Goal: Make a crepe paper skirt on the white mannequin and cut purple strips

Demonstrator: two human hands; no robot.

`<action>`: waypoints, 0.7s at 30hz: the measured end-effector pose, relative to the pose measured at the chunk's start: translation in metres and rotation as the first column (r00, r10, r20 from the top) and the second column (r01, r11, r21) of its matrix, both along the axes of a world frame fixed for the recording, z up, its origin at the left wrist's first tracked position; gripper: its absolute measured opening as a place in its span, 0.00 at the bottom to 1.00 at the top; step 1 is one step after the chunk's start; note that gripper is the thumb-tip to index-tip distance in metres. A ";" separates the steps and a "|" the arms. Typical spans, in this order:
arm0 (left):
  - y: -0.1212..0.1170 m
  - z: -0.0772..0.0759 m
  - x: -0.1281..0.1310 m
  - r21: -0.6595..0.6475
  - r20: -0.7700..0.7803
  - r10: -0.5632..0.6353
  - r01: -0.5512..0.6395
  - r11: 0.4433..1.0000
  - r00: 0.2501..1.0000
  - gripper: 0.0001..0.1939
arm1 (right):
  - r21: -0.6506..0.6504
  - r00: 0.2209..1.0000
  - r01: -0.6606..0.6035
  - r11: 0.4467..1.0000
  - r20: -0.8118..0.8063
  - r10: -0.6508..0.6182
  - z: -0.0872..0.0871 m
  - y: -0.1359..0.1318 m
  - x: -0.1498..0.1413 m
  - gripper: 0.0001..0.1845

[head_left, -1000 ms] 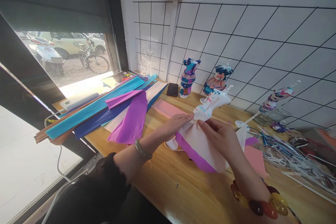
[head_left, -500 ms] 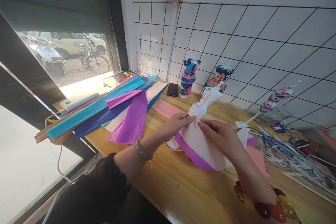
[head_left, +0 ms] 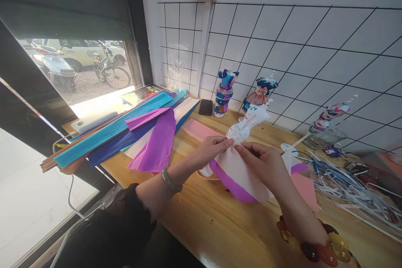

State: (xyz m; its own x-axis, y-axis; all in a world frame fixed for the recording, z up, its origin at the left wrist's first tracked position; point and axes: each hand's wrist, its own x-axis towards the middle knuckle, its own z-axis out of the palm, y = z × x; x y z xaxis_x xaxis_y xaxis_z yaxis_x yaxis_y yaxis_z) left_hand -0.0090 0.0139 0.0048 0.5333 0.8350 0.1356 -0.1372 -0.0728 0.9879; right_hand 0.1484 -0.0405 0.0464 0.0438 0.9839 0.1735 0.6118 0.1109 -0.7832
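A small white mannequin figure (head_left: 248,123) speckled with paint stands tilted on the wooden table (head_left: 220,230). Around its waist hangs a pale pink paper skirt (head_left: 234,167) with a purple hem. My left hand (head_left: 212,148) pinches the top edge of the skirt at the waist. My right hand (head_left: 264,161) pinches the same gathered edge from the other side, fingertips almost touching the left ones. Both hands are closed on the paper.
Long crepe paper sheets in teal, blue, purple and white (head_left: 138,134) lie at the left. A pink sheet (head_left: 199,129), a black phone (head_left: 206,106), two dressed mannequins (head_left: 225,92) (head_left: 259,94) and another tilted one (head_left: 329,117) stand by the grid wall. Paper shreds (head_left: 348,188) pile at the right.
The mannequin's top has swung a little, leaning left and then back towards the right. My fingers stay pinched on the skirt's waist edge, shifting only slightly.
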 end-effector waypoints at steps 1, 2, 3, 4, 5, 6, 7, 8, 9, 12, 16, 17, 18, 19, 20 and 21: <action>0.000 0.000 0.000 0.002 -0.003 0.002 -0.002 1.000 1.000 0.23 | 0.002 1.000 0.007 1.000 0.003 -0.007 -0.001 0.000 0.000 0.19; -0.001 0.000 0.000 0.003 -0.006 0.007 -0.007 1.000 1.000 0.23 | 0.003 1.000 0.013 1.000 0.008 -0.013 -0.001 0.001 0.000 0.19; -0.001 0.000 0.001 0.004 -0.009 0.015 -0.015 1.000 1.000 0.23 | 0.004 1.000 0.022 1.000 0.013 -0.022 -0.001 0.001 0.000 0.19; -0.002 0.000 0.001 0.006 -0.010 0.024 -0.024 1.000 1.000 0.23 | 0.004 0.999 0.031 1.000 0.016 -0.031 -0.002 0.001 0.000 0.19; -0.002 0.000 0.001 0.008 -0.009 0.033 -0.033 0.999 0.999 0.23 | 0.003 0.999 0.040 0.999 0.017 -0.040 -0.002 0.001 0.000 0.19; -0.003 0.000 0.002 0.010 -0.006 0.044 -0.043 0.999 0.999 0.23 | 0.004 0.999 0.045 0.999 0.016 -0.045 -0.002 0.000 0.000 0.19; -0.003 0.000 0.002 0.012 -0.001 0.053 -0.053 0.999 0.999 0.24 | 0.006 0.999 0.049 0.999 0.012 -0.049 -0.002 0.000 -0.001 0.19; -0.004 0.000 0.002 0.015 0.003 0.062 -0.062 0.998 0.998 0.24 | 0.009 0.999 0.051 0.999 0.007 -0.051 -0.002 0.000 -0.001 0.19; -0.005 0.000 0.003 0.017 0.006 0.070 -0.070 0.997 0.998 0.24 | 0.012 0.998 0.056 0.998 0.002 -0.056 -0.003 0.000 -0.002 0.19; -0.006 -0.001 0.004 0.015 0.006 0.078 -0.079 0.997 0.997 0.23 | 0.011 0.997 0.069 0.998 -0.018 -0.069 -0.004 0.000 -0.003 0.19; -0.007 -0.003 0.006 -0.004 0.023 0.072 -0.072 0.997 0.997 0.23 | 0.020 0.997 0.066 0.998 -0.051 -0.065 -0.005 0.000 -0.004 0.18; -0.007 -0.004 0.007 -0.006 0.025 0.087 -0.087 0.996 0.996 0.23 | 0.024 0.997 0.064 0.998 -0.055 -0.063 -0.006 0.000 -0.005 0.18; -0.007 -0.005 0.007 -0.007 0.024 0.108 -0.108 0.994 0.994 0.23 | 0.026 0.997 0.062 0.998 -0.056 -0.060 -0.006 0.000 -0.005 0.18; -0.007 -0.006 0.008 -0.007 0.021 0.131 -0.131 0.991 0.991 0.23 | 0.027 0.997 0.060 0.998 -0.058 -0.058 -0.006 0.000 -0.006 0.18; -0.007 -0.007 0.009 -0.007 0.019 0.152 -0.152 0.988 0.988 0.23 | 0.027 0.996 0.058 0.998 -0.063 -0.056 -0.007 0.000 -0.006 0.17; -0.007 -0.007 0.010 -0.007 0.018 0.167 -0.167 0.986 0.986 0.23 | 0.027 0.996 0.058 0.998 -0.067 -0.056 -0.007 0.001 -0.007 0.18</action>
